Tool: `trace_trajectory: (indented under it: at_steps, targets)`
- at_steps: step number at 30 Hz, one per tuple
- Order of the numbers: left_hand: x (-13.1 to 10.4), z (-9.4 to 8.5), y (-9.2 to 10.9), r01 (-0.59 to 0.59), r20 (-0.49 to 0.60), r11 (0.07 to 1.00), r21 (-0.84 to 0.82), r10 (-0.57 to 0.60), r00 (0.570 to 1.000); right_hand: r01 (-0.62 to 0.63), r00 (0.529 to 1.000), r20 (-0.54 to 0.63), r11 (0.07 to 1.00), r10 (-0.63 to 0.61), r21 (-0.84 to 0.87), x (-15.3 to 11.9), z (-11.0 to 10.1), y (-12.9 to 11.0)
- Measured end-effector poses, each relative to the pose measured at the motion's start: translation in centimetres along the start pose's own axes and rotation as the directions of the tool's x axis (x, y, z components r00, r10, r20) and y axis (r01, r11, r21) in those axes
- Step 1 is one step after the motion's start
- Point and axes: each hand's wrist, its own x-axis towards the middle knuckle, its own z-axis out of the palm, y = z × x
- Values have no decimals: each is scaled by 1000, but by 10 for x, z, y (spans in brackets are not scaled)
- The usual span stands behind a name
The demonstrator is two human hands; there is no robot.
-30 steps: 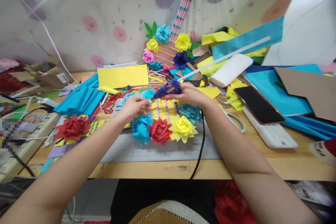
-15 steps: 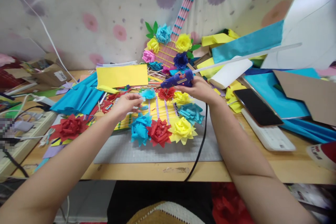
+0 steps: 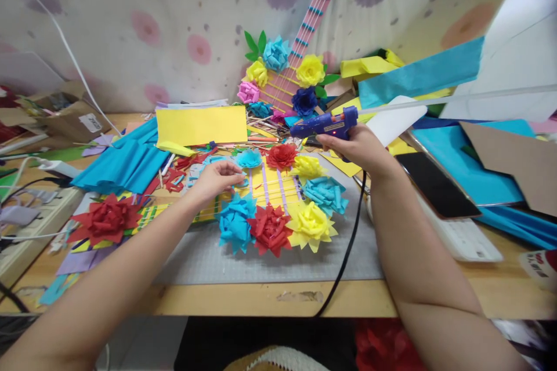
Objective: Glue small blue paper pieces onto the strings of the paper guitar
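Observation:
My right hand (image 3: 363, 148) is wrapped around a dark blue glue gun (image 3: 324, 124), raised above the back right of a yellow paper guitar (image 3: 270, 186). A long whitish glue stick (image 3: 461, 98) sticks out behind the gun. My left hand (image 3: 220, 179) is at the guitar's left side with fingers bent together; what they pinch, if anything, is hidden. Around the guitar body sit paper flowers: a blue flower (image 3: 237, 222), a red flower (image 3: 270, 229) and a yellow flower (image 3: 311, 225) in front, others behind. Left of my forearm lies a loose red flower (image 3: 105, 218).
A grey cutting mat (image 3: 204, 266) lies beneath the guitar. A pink flowered guitar (image 3: 278, 90) leans on the back wall. Paper scraps and blue crepe paper (image 3: 122, 162) lie left. A phone (image 3: 437, 185) lies right. The gun's black cord (image 3: 348, 255) hangs over the table edge.
My right hand has moved the glue gun right, away from the guitar. My left hand stays by the guitar's left side, its fingers a little more curled. The view has shifted slightly.

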Motion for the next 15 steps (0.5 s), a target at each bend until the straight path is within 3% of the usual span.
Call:
trace_trajectory:
  at_steps: [6,15]
  targets:
    - [6,1,-1,-42,-45,994,103,47,998,-24,999,-24,1000,24,-18,0,-1,0]
    - [18,4,-11,-69,-65,993,99,75,995,-25,1000,9,999,24,22,1,-1,-2]
